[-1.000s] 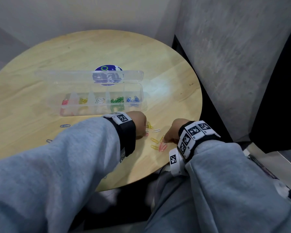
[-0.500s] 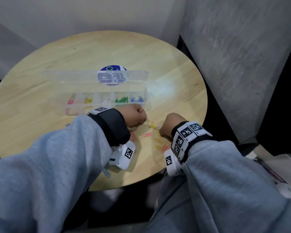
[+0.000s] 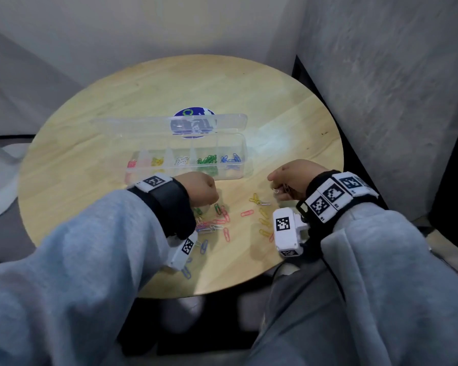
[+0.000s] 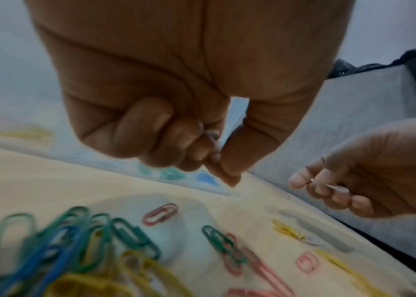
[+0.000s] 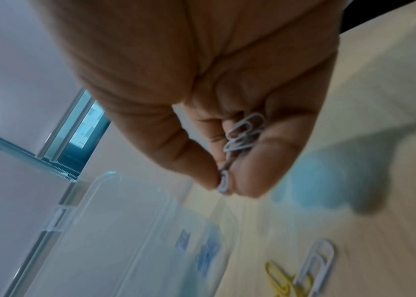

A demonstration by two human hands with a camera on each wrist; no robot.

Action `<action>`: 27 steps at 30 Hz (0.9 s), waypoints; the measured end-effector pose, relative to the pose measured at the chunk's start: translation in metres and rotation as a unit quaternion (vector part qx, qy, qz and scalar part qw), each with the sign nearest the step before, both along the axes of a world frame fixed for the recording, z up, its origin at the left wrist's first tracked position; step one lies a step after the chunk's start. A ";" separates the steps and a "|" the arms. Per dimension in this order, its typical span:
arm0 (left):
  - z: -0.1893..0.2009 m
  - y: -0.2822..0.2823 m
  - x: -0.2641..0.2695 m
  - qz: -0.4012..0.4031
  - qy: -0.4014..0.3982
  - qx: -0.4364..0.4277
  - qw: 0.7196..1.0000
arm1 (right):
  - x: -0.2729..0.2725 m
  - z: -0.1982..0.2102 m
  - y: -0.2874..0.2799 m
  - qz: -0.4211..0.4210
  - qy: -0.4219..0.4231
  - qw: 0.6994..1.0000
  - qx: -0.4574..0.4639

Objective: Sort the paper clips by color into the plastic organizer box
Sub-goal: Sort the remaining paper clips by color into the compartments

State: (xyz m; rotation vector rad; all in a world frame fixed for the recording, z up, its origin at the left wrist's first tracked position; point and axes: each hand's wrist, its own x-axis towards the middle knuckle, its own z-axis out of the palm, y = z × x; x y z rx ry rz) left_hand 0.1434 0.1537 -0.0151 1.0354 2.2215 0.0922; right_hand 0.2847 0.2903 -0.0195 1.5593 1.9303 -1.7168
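Note:
The clear plastic organizer box (image 3: 242, 154) lies open mid-table, its lid (image 3: 167, 124) folded back. Its compartments hold red, yellow, white, green (image 3: 207, 159) and blue clips. Loose paper clips (image 3: 214, 221) of mixed colors lie between my hands, near the table's front edge. My left hand (image 3: 209, 196) is curled just in front of the box, and a pale clip (image 4: 209, 134) shows between its curled fingers (image 4: 151, 128). My right hand (image 3: 275, 186) hovers right of the box, holding several white clips (image 5: 245, 134), one pinched at the fingertips (image 5: 212, 176).
The round wooden table (image 3: 117, 101) has a blue sticker (image 3: 193, 113) behind the lid. A grey wall (image 3: 381, 75) stands close on the right. Yellow clips (image 3: 256, 198) and a white one (image 5: 316, 261) lie under my right hand. Blue clips (image 3: 203, 246) lie near the front edge.
My right hand has lifted off the table and moved right, holding white clips. My left hand has drawn back a little, uncovering the loose pile.

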 end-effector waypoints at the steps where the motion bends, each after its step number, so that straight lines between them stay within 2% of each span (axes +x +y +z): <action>1: -0.001 -0.003 -0.001 -0.016 0.020 -0.007 1.000 | 0.000 -0.001 0.001 -0.021 0.014 1.000 -0.018; 7: -0.005 -0.005 -0.001 -0.090 0.058 -0.008 0.994 | -0.003 -0.003 -0.002 -0.080 0.046 0.992 -0.089; 9: -0.007 -0.003 0.001 -0.130 0.078 -0.026 0.988 | -0.005 -0.006 -0.004 -0.048 0.021 0.994 -0.095; 11: -0.010 0.001 0.001 -0.154 0.089 -0.037 0.983 | -0.006 -0.006 -0.005 0.060 -0.057 0.996 -0.015; 13: -0.013 0.003 0.001 -0.168 0.097 -0.040 0.980 | -0.008 -0.007 -0.008 0.184 -0.141 0.964 0.128; 15: -0.015 0.004 0.000 -0.174 0.104 -0.040 0.978 | -0.010 -0.010 -0.011 0.274 -0.221 0.908 0.228; 17: -0.016 0.004 -0.002 -0.172 0.108 -0.038 0.978 | -0.015 -0.014 -0.014 0.333 -0.274 0.865 0.256; 19: -0.018 0.003 -0.004 -0.167 0.110 -0.030 0.979 | -0.021 -0.018 -0.015 0.361 -0.293 0.850 0.248; 21: -0.020 0.001 -0.006 -0.153 0.108 -0.020 0.982 | -0.024 -0.020 -0.014 0.355 -0.293 0.856 0.236; 25: -0.020 -0.008 -0.010 -0.099 0.068 -0.001 0.993 | -0.022 -0.019 -0.010 0.299 -0.237 0.900 0.209; 27: -0.016 -0.013 -0.015 -0.055 0.022 0.025 0.998 | -0.019 -0.014 -0.006 0.249 -0.141 0.947 0.141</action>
